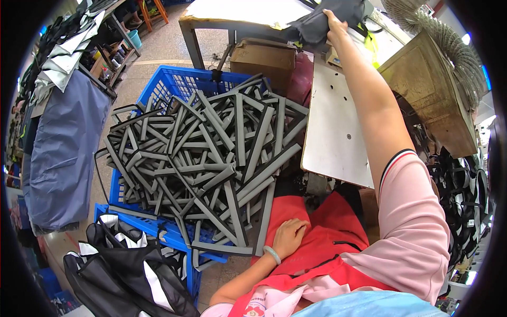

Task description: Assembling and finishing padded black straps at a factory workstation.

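From the head camera, your right hand (334,24) reaches far out, its grip closed over the edge of a dark grey fabric piece (322,21) lying at the far end of the white worktop (332,132). It looks soft, light and floppy, so pinch a seamed edge. Your left hand (288,238) rests loosely curled and empty on your red apron (322,232), beside the blue crate (179,84) of grey padded strips (211,153).

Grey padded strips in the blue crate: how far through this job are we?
Done: I cannot tell; no finished stack shows. In hand: the right hand grips a dark fabric piece at the far edge of the white worktable; the left hand rests on the red apron. Left: the blue crate is heaped with grey padded strips.
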`<state>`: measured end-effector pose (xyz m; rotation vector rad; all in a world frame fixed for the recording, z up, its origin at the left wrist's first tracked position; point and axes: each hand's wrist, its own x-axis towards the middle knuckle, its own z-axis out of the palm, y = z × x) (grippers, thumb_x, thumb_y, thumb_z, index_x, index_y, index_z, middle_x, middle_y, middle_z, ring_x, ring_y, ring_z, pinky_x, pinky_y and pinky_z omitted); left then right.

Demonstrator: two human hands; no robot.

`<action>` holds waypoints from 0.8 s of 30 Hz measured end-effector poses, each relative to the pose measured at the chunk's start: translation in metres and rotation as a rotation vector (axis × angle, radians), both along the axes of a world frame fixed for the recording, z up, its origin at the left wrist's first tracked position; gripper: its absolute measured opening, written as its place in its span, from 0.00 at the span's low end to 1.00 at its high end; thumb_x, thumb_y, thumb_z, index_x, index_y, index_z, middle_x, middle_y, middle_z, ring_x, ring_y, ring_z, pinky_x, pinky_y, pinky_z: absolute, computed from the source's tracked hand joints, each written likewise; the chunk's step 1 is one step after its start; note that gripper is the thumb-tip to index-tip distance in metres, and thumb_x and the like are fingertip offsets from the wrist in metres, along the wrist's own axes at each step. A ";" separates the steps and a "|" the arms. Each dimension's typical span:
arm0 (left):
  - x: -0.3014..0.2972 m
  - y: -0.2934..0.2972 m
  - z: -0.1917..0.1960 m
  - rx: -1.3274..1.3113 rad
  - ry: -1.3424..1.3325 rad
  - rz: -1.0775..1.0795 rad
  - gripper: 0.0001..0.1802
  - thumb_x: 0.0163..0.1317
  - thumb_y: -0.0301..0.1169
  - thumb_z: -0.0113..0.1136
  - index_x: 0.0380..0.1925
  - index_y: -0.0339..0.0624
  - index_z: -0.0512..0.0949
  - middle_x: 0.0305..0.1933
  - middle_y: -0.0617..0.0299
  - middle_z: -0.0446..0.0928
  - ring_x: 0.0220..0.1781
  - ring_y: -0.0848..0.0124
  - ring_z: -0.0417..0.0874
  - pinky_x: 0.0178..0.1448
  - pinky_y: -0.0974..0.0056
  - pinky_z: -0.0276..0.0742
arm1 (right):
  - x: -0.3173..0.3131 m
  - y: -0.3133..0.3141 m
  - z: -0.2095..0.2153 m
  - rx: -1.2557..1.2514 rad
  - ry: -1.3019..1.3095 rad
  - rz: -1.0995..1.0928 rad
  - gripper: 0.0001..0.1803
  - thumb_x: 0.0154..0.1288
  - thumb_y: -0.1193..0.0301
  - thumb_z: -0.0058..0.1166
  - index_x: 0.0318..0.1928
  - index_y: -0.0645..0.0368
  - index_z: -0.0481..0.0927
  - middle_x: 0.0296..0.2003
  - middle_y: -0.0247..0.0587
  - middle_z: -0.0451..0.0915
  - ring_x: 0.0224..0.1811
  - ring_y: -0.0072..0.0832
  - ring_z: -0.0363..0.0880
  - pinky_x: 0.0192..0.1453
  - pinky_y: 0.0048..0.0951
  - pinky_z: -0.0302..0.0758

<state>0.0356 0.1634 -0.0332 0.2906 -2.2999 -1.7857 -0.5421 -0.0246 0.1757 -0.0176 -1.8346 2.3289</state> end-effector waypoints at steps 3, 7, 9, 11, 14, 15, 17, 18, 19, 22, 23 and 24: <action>0.007 -0.003 -0.004 0.022 -0.045 0.052 0.08 0.62 0.27 0.56 0.39 0.38 0.81 0.36 0.53 0.80 0.40 0.53 0.81 0.48 0.56 0.75 | 0.022 -0.021 -0.012 -0.122 -0.454 -0.081 0.51 0.41 0.61 0.75 0.63 0.69 0.61 0.52 0.58 0.75 0.42 0.49 0.83 0.53 0.54 0.81; 0.005 -0.004 -0.005 0.037 -0.045 0.074 0.08 0.61 0.26 0.57 0.39 0.38 0.81 0.35 0.53 0.80 0.40 0.53 0.81 0.47 0.57 0.75 | 0.022 -0.014 -0.012 0.087 -0.490 -0.291 0.57 0.41 0.47 0.75 0.67 0.61 0.60 0.57 0.52 0.74 0.53 0.40 0.78 0.54 0.42 0.78; 0.005 -0.004 -0.005 0.039 -0.038 0.090 0.08 0.61 0.26 0.57 0.39 0.38 0.81 0.35 0.53 0.80 0.40 0.53 0.81 0.47 0.57 0.75 | 0.002 -0.009 -0.024 0.013 -0.430 -0.163 0.61 0.42 0.40 0.73 0.69 0.58 0.57 0.60 0.49 0.71 0.54 0.44 0.77 0.56 0.43 0.77; -0.002 -0.003 -0.003 0.031 -0.034 0.032 0.08 0.61 0.25 0.57 0.39 0.38 0.81 0.35 0.53 0.80 0.39 0.54 0.81 0.46 0.57 0.75 | -0.035 0.010 -0.009 -0.100 -0.341 -0.013 0.57 0.47 0.43 0.72 0.70 0.56 0.55 0.64 0.50 0.65 0.56 0.49 0.75 0.62 0.46 0.74; 0.002 -0.006 -0.003 0.024 -0.070 0.090 0.07 0.62 0.26 0.57 0.38 0.38 0.81 0.34 0.53 0.79 0.39 0.54 0.81 0.45 0.57 0.76 | -0.009 -0.024 -0.043 0.053 -0.258 0.091 0.49 0.56 0.52 0.67 0.69 0.68 0.59 0.63 0.55 0.70 0.60 0.40 0.73 0.63 0.33 0.71; -0.002 -0.005 -0.002 0.022 -0.047 0.067 0.07 0.62 0.26 0.57 0.38 0.38 0.81 0.34 0.53 0.79 0.39 0.54 0.81 0.45 0.57 0.76 | -0.020 -0.019 -0.040 0.231 -0.191 0.009 0.45 0.59 0.48 0.64 0.66 0.68 0.63 0.63 0.50 0.71 0.61 0.38 0.72 0.62 0.34 0.72; -0.011 0.002 0.003 0.041 0.024 0.007 0.07 0.62 0.26 0.57 0.38 0.39 0.81 0.34 0.53 0.79 0.39 0.55 0.81 0.44 0.59 0.76 | -0.053 0.008 0.000 0.463 -0.201 -0.314 0.42 0.54 0.51 0.68 0.63 0.58 0.66 0.59 0.50 0.71 0.57 0.44 0.75 0.60 0.43 0.74; -0.013 0.004 0.004 0.037 0.052 -0.015 0.07 0.62 0.26 0.57 0.38 0.39 0.81 0.34 0.53 0.79 0.39 0.55 0.81 0.44 0.59 0.76 | -0.061 0.029 0.018 0.507 -0.329 -0.209 0.52 0.50 0.50 0.71 0.70 0.53 0.56 0.66 0.51 0.61 0.61 0.48 0.71 0.66 0.47 0.71; -0.010 0.001 0.000 0.026 0.005 0.019 0.07 0.62 0.26 0.57 0.38 0.39 0.81 0.34 0.54 0.80 0.39 0.55 0.82 0.44 0.59 0.76 | -0.023 0.010 -0.009 0.504 -0.283 -0.143 0.51 0.50 0.52 0.71 0.70 0.51 0.56 0.66 0.52 0.60 0.63 0.47 0.68 0.66 0.47 0.70; 0.008 0.001 -0.013 0.002 -0.052 0.091 0.07 0.62 0.26 0.57 0.38 0.39 0.81 0.34 0.54 0.80 0.39 0.57 0.82 0.43 0.60 0.76 | 0.101 -0.014 -0.038 0.494 -0.047 0.070 0.44 0.50 0.58 0.71 0.66 0.50 0.65 0.66 0.55 0.59 0.66 0.46 0.64 0.67 0.42 0.68; 0.009 0.004 -0.010 -0.003 -0.037 0.081 0.07 0.62 0.26 0.57 0.38 0.39 0.81 0.34 0.54 0.80 0.39 0.57 0.82 0.43 0.61 0.76 | 0.120 -0.001 -0.028 0.501 0.054 0.127 0.38 0.51 0.64 0.66 0.63 0.54 0.66 0.63 0.57 0.61 0.63 0.45 0.67 0.66 0.41 0.70; -0.004 0.014 -0.003 -0.005 0.024 0.011 0.07 0.62 0.26 0.57 0.39 0.39 0.81 0.34 0.54 0.80 0.39 0.58 0.82 0.43 0.61 0.76 | 0.092 0.035 -0.016 0.397 0.183 0.124 0.34 0.51 0.66 0.66 0.59 0.57 0.70 0.57 0.51 0.68 0.58 0.41 0.72 0.63 0.38 0.72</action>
